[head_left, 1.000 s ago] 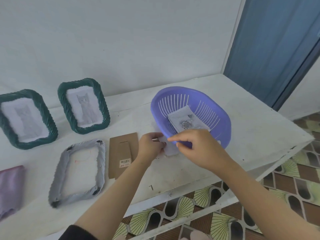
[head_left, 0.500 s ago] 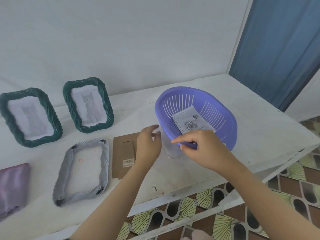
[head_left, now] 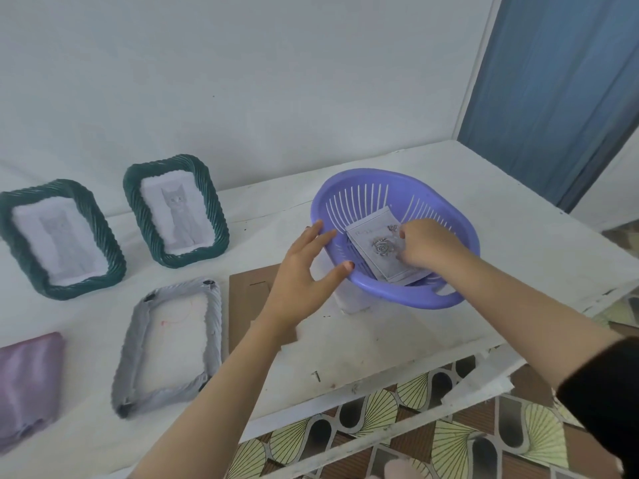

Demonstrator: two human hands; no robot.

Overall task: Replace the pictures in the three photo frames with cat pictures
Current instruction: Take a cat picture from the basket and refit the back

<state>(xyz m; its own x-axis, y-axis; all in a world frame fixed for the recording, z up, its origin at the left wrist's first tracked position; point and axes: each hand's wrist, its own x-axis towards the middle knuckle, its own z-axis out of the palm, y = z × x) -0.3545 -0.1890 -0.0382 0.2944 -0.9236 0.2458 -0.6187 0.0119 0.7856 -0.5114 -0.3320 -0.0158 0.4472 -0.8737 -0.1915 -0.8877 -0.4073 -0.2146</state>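
Two green frames point(head_left: 176, 210) point(head_left: 60, 238) stand at the back left, each showing a grey cat picture. In front of them a grey frame point(head_left: 171, 344) lies flat with nothing in it, and its brown cardboard backing point(head_left: 247, 299) rests beside it. The purple basket point(head_left: 446, 209) holds a rose picture point(head_left: 371, 250). My right hand point(head_left: 427, 243) is inside the basket, fingers curled onto that picture. Spread wide, my left hand point(head_left: 302, 271) is at the basket's left rim, thumb against its wall. A white sheet point(head_left: 352, 304) pokes out from under the basket.
A folded lilac cloth point(head_left: 27, 382) lies at the far left. The white table point(head_left: 518, 243) ends in a chipped front edge, with patterned floor tiles point(head_left: 397, 437) below. A blue door point(head_left: 560, 84) stands at the right, behind the table corner.
My right hand has moved from the basket's front edge up into the basket onto the rose picture. My left hand has opened and shifted to the basket's rim. The white sheet now lies under the basket.
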